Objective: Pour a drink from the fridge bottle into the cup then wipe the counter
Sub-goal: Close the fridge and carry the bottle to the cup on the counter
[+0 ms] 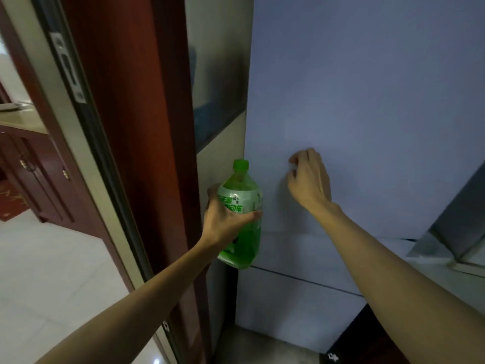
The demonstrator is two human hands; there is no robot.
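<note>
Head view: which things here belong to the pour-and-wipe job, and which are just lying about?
Job: green bottle, gripped by the left hand; fridge door, with the right hand at it.
Lying about: wooden door frame; cabinet; red rug.

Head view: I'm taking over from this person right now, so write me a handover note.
Left hand grips the green bottle, upright, cap on.
Right hand rests bent fingers on the fridge door, holding nothing. Door looks shut.
Cup not in view.
Done: bottle is out.
Left: uncap, pour into the cup, wipe the counter.
</note>
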